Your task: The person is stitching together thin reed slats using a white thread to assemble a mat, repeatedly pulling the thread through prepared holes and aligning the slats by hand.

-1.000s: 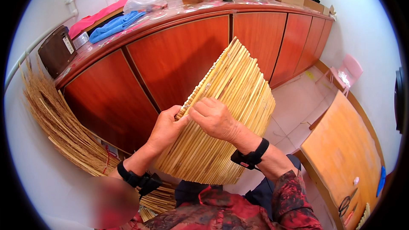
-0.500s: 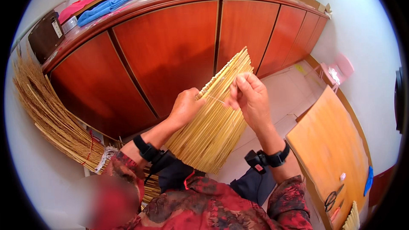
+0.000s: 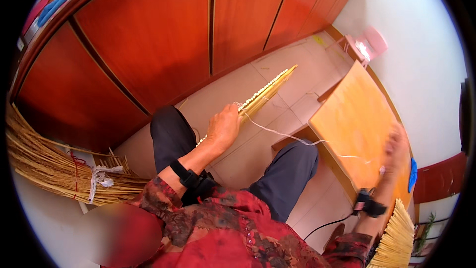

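My left hand [image 3: 224, 126] is closed on the stitched edge of a panel of straw-coloured stalks [image 3: 267, 93], which I see nearly edge-on. Pale stitches run along that edge in a beaded row. From beside my left fingers a white thread [image 3: 282, 132] runs in a loose curve to the right, over the wooden table, towards my right hand [image 3: 395, 146]. My right hand is far out over the table's right side, blurred by motion, with its fingers drawn together at the thread's end. Any needle there is too small to see.
Tied stalks [image 3: 59, 168] with feathery heads lie at the left. Red cabinets [image 3: 148, 25] line the far side. The wooden table [image 3: 352, 119] stands right, with a blue cloth [image 3: 412, 174] at its edge and another stalk bundle [image 3: 394, 238] nearby. A pink chair [image 3: 369, 44] stands behind.
My right hand has swung from the panel far out to the right, drawing the thread long. The panel has turned edge-on in my left hand. The view has shifted right and down.
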Tool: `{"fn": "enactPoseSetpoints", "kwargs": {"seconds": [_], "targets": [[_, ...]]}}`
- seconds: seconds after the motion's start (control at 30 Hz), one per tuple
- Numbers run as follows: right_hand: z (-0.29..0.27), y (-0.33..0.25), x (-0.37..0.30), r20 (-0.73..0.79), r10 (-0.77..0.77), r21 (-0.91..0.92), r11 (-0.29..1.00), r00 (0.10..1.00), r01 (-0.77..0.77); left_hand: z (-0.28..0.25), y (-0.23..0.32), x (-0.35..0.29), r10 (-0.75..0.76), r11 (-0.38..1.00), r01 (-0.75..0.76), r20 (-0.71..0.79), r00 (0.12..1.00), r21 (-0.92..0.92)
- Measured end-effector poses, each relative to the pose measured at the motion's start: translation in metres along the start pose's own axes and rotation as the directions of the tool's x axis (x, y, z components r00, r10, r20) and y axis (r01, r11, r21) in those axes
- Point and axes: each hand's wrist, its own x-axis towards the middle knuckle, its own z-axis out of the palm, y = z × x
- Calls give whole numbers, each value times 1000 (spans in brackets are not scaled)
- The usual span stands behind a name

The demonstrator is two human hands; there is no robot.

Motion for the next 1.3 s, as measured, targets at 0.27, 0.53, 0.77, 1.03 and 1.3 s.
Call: {"fn": "enactPoseSetpoints", "kwargs": {"seconds": [0.27,0.53,0.77,1.03,1.3], "targets": [[217,108,-136,670,358,-241,933,650,-266,12,7,-21,67,988,-64,14,998,-141],[197,132,-160,653,325,-53,921,684,-387,14,7,-30,33,915,48,193,981,-400],[171,136,-174,587,257,31,941,768,-338,20,9,-22,128,758,306,592,796,-575],[162,137,-170,589,265,16,941,764,-339,53,-2,6,197,776,247,595,779,-581],[155,148,-172,553,306,11,927,775,-374,74,20,14,151,756,289,586,796,-587]]}}
